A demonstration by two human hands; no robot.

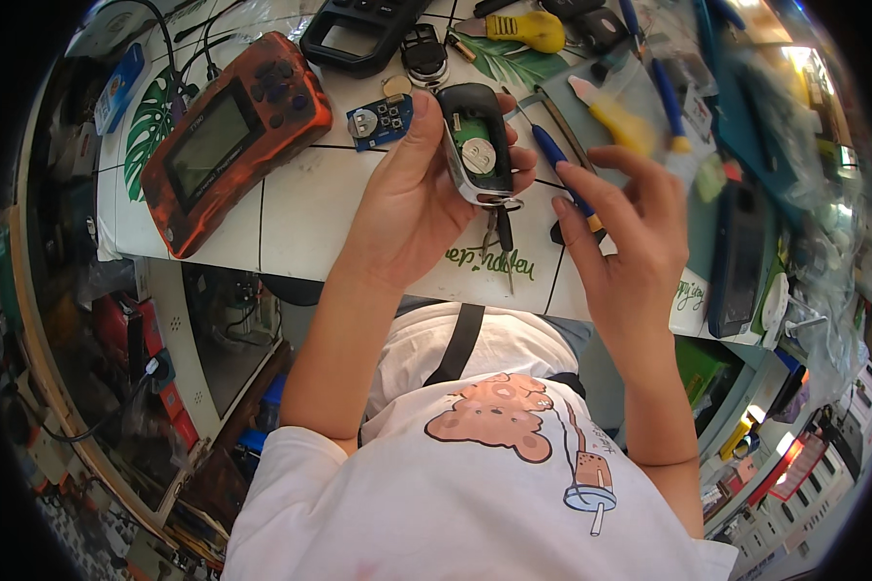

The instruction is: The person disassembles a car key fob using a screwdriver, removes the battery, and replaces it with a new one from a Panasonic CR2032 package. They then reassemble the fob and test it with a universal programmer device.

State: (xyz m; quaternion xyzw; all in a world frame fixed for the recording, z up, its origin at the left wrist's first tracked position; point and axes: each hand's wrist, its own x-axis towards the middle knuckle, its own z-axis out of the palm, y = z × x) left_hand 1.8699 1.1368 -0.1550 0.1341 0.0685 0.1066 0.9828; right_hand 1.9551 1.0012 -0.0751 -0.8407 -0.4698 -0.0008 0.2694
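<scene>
Resting in my left hand [412, 198] is an opened black car key fob [502, 155]. Its green circuit board [470, 128] and a round coin cell [478, 156] show inside the case. A ring and a thin metal key [510, 254] hang from the fob's lower end. My right hand [630, 213] is just to the right, thumb and forefinger pinched at a blue-handled screwdriver [550, 147], its thin shaft angled up toward the fob. Left of the fob lies a small blue circuit board [380, 120] with buttons and a coin cell, beside a loose coin cell [396, 87].
An orange handheld device [237, 140] with a grey screen lies at left. Behind are a black device [358, 34], another key fob [424, 53] and a yellow-handled tool [528, 31]. Further right are a blurred yellow tool [620, 121], another blue screwdriver [669, 102] and a dark phone-like device [736, 257].
</scene>
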